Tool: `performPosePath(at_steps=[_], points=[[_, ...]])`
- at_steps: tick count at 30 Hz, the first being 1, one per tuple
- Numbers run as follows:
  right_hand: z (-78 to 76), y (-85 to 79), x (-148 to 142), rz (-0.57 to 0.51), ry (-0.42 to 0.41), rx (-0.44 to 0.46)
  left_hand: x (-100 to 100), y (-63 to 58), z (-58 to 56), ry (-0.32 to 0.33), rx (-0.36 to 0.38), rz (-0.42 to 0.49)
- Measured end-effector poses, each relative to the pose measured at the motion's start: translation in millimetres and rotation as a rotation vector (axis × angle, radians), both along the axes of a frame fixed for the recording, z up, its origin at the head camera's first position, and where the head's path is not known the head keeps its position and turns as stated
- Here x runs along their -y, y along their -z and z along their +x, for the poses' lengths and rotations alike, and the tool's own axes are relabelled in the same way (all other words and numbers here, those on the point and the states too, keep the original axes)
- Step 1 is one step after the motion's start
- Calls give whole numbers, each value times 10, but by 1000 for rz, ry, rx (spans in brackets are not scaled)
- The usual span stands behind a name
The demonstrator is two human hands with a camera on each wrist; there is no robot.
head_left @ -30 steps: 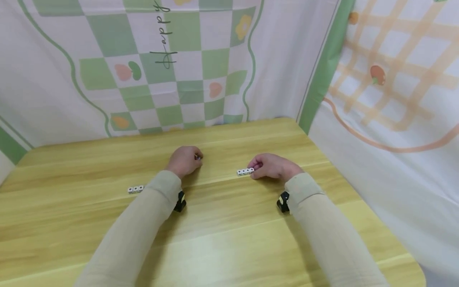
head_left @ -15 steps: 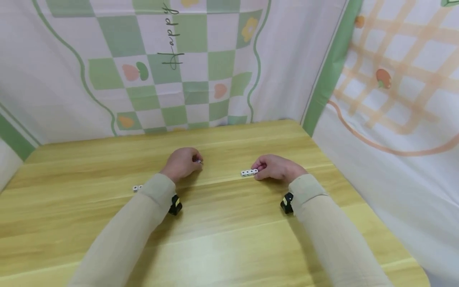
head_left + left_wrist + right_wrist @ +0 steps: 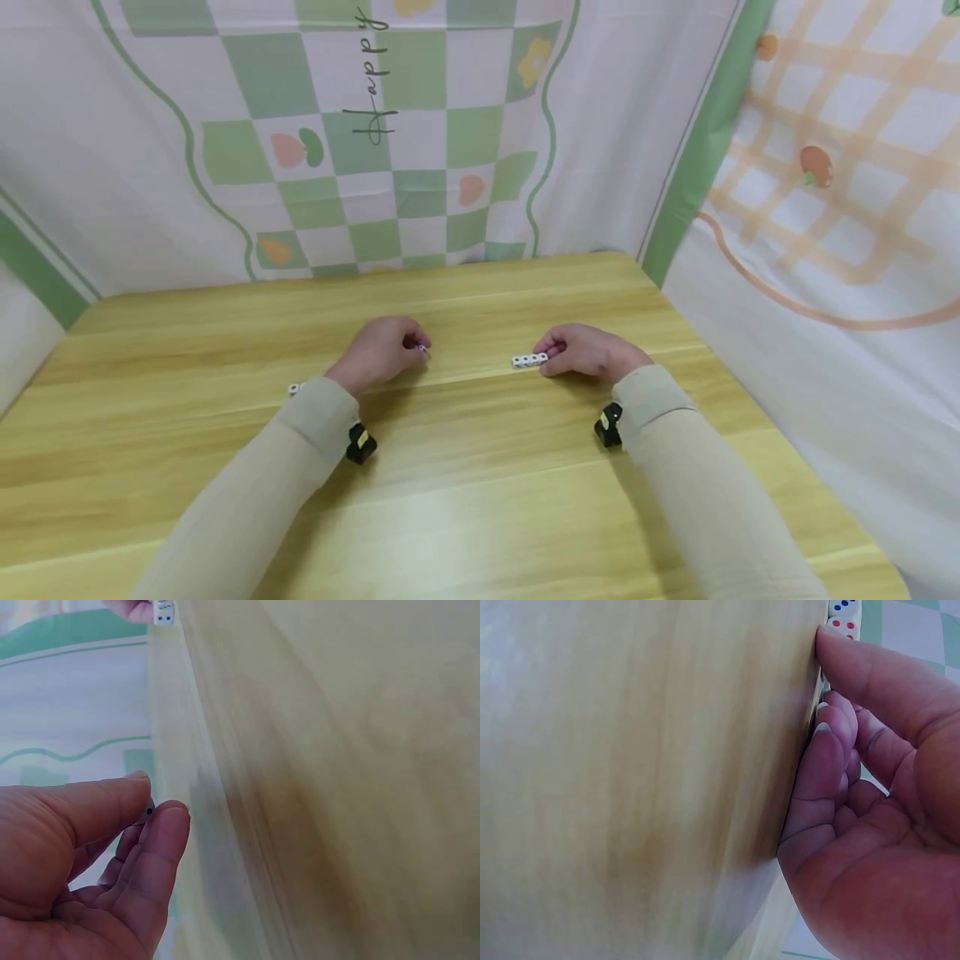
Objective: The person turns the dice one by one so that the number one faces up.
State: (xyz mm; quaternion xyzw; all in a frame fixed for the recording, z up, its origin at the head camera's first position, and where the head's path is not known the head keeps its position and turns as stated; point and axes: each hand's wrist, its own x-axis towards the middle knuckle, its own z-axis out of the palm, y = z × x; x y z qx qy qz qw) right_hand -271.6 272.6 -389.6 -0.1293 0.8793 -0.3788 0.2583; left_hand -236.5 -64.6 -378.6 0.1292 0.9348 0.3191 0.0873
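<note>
In the head view my left hand (image 3: pixel 378 350) is over the middle of the table, pinching a small die (image 3: pixel 422 348) between thumb and fingers. The left wrist view shows only a bit of that die (image 3: pixel 149 812), mostly hidden by the fingertips. Further right, my right hand (image 3: pixel 588 350) grips the right end of a short row of white dice (image 3: pixel 527 361) on the table. Red and blue dots show on the dice (image 3: pixel 842 628) in the right wrist view. Another row of dice (image 3: pixel 294 389) lies left of my left wrist, partly covered by the sleeve.
The wooden table (image 3: pixel 465 517) ends at a curtain (image 3: pixel 360 200) with green checks at the back. A second curtain (image 3: pixel 825 275) hangs along the right edge. Each wrist carries a small black camera (image 3: pixel 362 444).
My left hand has come slightly nearer and left with its die, and its sleeve covers more of the left row. The head view has shifted a little. My right hand stays at its row.
</note>
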Motion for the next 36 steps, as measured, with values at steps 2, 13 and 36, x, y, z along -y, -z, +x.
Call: performPosePath(at_steps=[2,13,36], points=[[4,-6,3,-2,0,3,9,-6,32,4,12,13],[9,-20,10,-2,-5,-3,78,-10,198,46,-43,57],[16,-23,10,2,-26,-13,194,8,468,5,-16,162]])
